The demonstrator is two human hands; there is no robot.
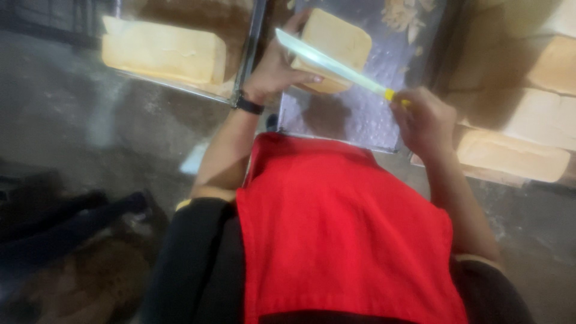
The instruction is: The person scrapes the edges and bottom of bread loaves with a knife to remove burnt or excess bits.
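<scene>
Head view: a red apron (pixel 342 240) fills the lower middle of the frame, and above it a metal tray (pixel 360 114) carries a pale loaf (pixel 333 45) at top centre. The left hand (pixel 273 72) has its fingers (pixel 303 78) wrapped around the loaf's near side. The right hand (pixel 423 117) is closed on the yellow handle of a long knife (pixel 330 63), whose blade lies across the loaf; everything is blurred, and more loaves (pixel 162 51) are cut off at the frame's edges.
</scene>
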